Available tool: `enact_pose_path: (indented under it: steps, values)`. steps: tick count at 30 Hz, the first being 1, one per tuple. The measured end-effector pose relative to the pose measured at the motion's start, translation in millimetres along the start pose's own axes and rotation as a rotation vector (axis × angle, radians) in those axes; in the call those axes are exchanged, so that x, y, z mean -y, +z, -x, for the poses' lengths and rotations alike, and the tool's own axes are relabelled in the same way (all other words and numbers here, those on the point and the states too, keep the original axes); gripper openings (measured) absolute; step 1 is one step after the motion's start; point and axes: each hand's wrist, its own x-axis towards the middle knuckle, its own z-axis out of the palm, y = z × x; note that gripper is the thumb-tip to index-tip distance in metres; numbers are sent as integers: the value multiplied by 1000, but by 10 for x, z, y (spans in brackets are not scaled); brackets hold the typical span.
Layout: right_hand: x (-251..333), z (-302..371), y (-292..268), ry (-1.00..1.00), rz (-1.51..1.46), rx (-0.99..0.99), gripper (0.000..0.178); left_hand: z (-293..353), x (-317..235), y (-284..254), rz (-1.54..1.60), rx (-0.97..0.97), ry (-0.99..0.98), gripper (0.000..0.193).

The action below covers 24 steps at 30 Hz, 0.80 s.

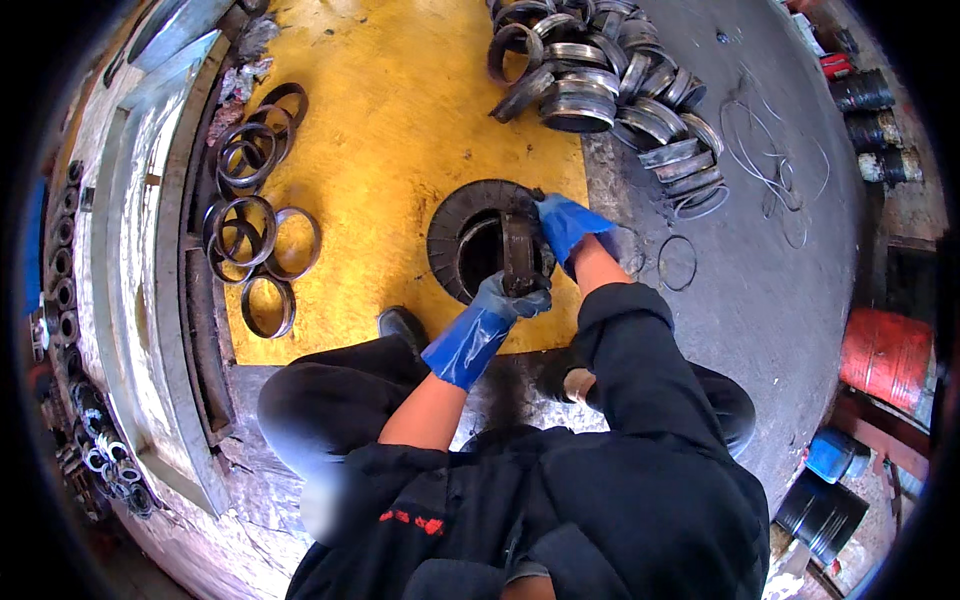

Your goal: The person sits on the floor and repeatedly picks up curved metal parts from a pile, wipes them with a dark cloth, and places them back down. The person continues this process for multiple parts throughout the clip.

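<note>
In front of my feet a round black ribbed base (450, 215) with a wide central opening rests on the yellow floor plate. Over its right side is a dark, greasy metal ring (518, 250), seen nearly edge-on as a thick band. My left hand (512, 297), in a blue glove with greyed fingers, is closed round the band's near end. At the far right end, my right hand (563, 225), also gloved in blue, grips the band; its blackened fingers are partly hidden. Whether the ring touches the base I cannot tell.
Several thin metal rings (245, 235) lie on the yellow plate (370, 130) at left. A big heap of wider rings (585, 100) is at the far right. Loose wire (775, 170) lies on the grey floor; a red drum (885, 360) and black drum (825, 515) stand at right.
</note>
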Motion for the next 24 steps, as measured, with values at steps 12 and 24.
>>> enact_pose_path:
  steps: [12, 24]
  values:
    - [1316, 1361, 237, -270, 602, -417, 66, -718, 544, -444, -134, 57, 127, 34]
    - [1401, 173, 142, 197, 380, -68, 51, -596, 557, -645, -29, 252, -126, 34]
